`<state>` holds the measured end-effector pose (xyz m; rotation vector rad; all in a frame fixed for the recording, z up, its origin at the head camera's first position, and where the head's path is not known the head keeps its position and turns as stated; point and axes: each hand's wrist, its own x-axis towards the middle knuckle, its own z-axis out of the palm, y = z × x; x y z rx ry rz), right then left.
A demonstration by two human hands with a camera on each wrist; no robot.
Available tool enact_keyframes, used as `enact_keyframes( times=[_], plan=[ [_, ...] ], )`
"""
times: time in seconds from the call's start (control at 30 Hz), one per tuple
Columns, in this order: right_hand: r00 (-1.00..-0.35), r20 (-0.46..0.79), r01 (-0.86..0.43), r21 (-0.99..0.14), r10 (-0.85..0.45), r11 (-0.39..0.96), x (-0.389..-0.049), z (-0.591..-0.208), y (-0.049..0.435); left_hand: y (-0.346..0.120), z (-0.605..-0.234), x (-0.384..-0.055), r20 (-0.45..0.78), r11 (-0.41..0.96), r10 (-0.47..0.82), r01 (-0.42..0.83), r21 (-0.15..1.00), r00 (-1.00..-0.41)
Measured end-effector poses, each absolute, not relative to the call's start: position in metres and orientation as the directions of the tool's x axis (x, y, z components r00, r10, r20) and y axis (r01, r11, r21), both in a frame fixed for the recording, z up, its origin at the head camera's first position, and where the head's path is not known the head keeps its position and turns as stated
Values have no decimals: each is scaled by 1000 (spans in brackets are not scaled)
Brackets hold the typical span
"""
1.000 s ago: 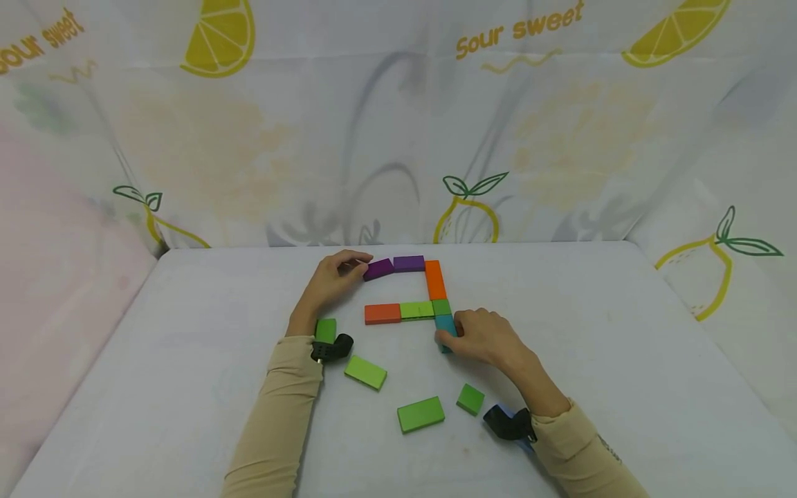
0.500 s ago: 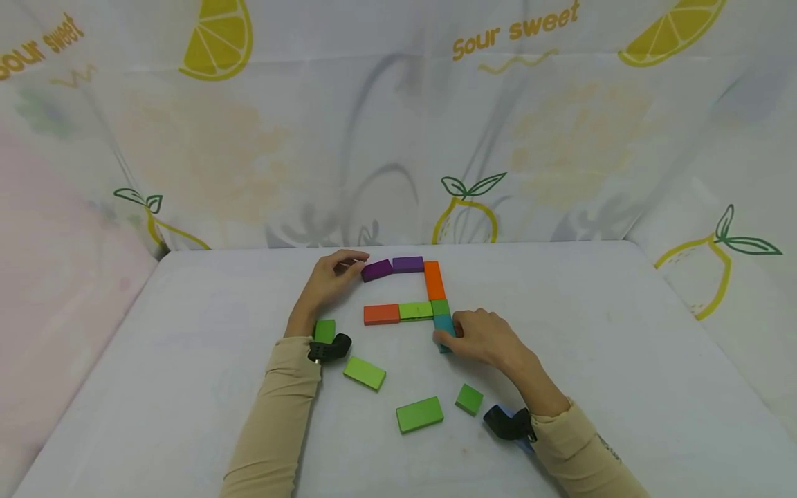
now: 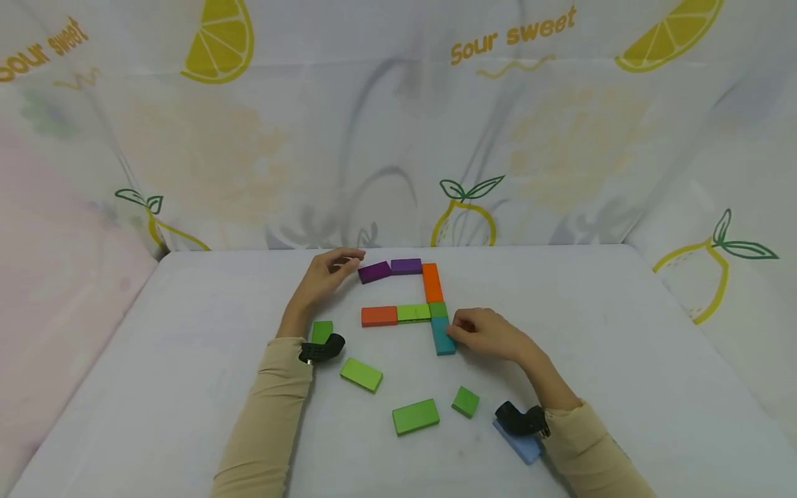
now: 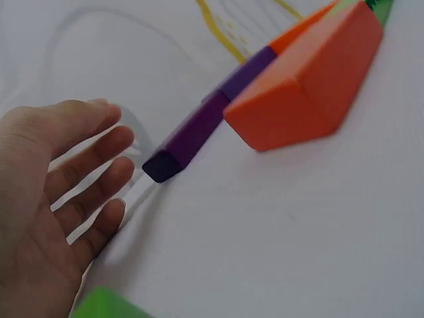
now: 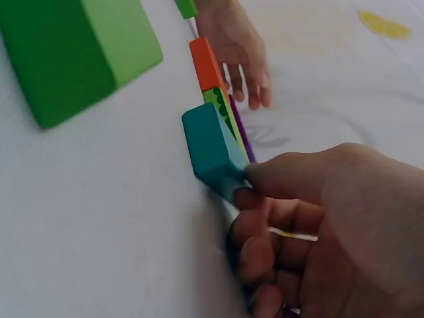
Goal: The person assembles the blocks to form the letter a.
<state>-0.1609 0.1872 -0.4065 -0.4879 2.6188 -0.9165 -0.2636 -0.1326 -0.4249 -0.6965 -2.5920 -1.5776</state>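
Observation:
My left hand (image 3: 324, 277) hovers beside the dark purple block (image 3: 374, 272), fingers relaxed; the left wrist view shows a gap between its fingertips and the block. A violet block (image 3: 407, 266) adjoins it, leading to an orange block (image 3: 432, 282). Below that come a small green block (image 3: 438, 310) and a teal block (image 3: 443, 336). My right hand (image 3: 492, 335) is at the teal block's right side, its thumb tip right at the edge and fingers loosely bent. A light green block (image 3: 414, 313) and a red-orange block (image 3: 379, 316) run left from the small green one.
Loose on the white table (image 3: 156, 387) lie a green block (image 3: 322, 332) by the left wrist, a lime block (image 3: 361, 374), a larger green block (image 3: 416, 417) and a green cube (image 3: 465, 402). A blue block (image 3: 519, 443) lies under the right wrist's camera.
My right thumb has come off the teal block's left side and the hand has shifted right, baring more of the block. My left hand has drawn slightly left from the dark purple block.

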Motion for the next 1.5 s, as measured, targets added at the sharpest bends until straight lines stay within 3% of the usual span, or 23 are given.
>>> enact_keyframes(
  times=[0.23, 0.8, 1.13, 1.5],
  plan=[
    [-837, -205, -154, -802, -508, 578, -170, -411, 205, -149, -430, -268, 179, 462, 440, 393, 795, -880],
    [-849, -180, -138, -832, -497, 538, -173, -418, 215, -179, -420, -214, 67, 530, 568, 427, 733, -821],
    [-886, -26, -180, -901, -463, 395, -173, -431, 226, -197, -406, -183, -3, 556, 660, 485, 675, -752],
    [-899, 14, -197, -905, -438, 377, -168, -426, 218, -212, -394, -173, -113, 620, 701, 524, 585, -704]
  ],
)
